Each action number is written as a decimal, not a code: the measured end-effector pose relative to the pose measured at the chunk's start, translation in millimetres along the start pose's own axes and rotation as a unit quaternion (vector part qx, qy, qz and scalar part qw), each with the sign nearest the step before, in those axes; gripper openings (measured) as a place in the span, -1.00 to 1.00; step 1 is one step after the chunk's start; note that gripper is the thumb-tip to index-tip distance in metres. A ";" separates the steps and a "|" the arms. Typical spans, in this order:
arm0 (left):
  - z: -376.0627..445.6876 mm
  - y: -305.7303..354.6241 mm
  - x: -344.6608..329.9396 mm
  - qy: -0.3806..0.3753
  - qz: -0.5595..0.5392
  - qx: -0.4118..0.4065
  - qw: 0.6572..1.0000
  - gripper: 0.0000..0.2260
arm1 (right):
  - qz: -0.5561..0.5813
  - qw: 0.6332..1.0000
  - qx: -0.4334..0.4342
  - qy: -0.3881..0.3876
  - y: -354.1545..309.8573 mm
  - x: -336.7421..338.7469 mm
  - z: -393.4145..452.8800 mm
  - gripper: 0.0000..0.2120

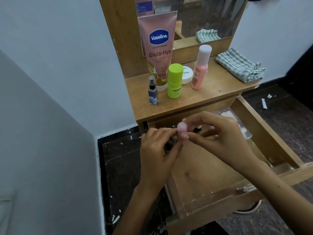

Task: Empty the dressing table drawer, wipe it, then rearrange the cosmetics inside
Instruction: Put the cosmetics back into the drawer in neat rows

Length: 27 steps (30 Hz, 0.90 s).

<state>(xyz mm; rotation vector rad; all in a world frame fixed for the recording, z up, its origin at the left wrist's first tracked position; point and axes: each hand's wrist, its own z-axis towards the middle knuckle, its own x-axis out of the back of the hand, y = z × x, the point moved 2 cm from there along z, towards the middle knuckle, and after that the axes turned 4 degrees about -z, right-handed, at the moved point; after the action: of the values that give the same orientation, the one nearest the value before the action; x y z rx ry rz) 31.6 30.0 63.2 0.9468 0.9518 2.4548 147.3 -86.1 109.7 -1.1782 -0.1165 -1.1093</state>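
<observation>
The wooden drawer (211, 177) is pulled out below the dressing table top (211, 92). Over its back left part both hands meet on a small pink stick (180, 128). My left hand (157, 156) holds the stick's lower part, along with some small dark items that I cannot make out. My right hand (218, 134) pinches the stick near its top with thumb and fingers. A clear plastic packet with white pieces (237, 122) lies at the drawer's back right. On the table top stand a pink Vaseline tube (159, 48), a green bottle (174, 80), a small spray bottle (153, 90), a white jar (187, 74) and a pink bottle (200, 67).
A folded green-striped cloth (240, 65) lies on the table top's right end, under the mirror (203, 16). A light wall (50, 99) closes the left side. The dark floor (279, 107) carries white scraps. A metal handle (249, 209) hangs on the drawer front.
</observation>
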 end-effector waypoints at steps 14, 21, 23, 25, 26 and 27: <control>-0.4 -8.7 17.9 0.059 -0.040 0.113 0.991 -0.86 | -0.161 0.969 -0.065 -0.176 33.0 -19.4 -18.4 -0.89; -2.8 -9.9 15.9 0.069 -0.041 0.123 0.989 -0.88 | -0.199 0.960 -0.038 -0.195 39.6 -33.4 -18.6 -0.91; -2.2 -10.2 16.1 0.071 -0.042 0.126 0.989 -0.89 | -0.208 0.957 -0.039 -0.200 40.5 -33.1 -19.0 -0.89; -1.4 -10.7 16.2 0.073 -0.041 0.127 0.988 -0.89 | -0.227 0.951 -0.037 -0.206 40.3 -33.2 -19.9 -0.85; -1.0 -11.1 16.3 0.074 -0.041 0.126 0.988 -0.89 | -0.235 0.949 -0.035 -0.208 39.6 -33.4 -20.1 -0.83; -0.7 -11.4 16.4 0.075 -0.041 0.126 0.988 -0.89 | -0.241 0.947 -0.034 -0.208 38.8 -33.5 -20.2 -0.82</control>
<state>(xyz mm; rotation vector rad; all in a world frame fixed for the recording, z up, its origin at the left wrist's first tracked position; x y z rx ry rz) 20.2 46.4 62.5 0.7891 1.3495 2.4013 149.9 -82.6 54.8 -1.4786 -0.7310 -1.2750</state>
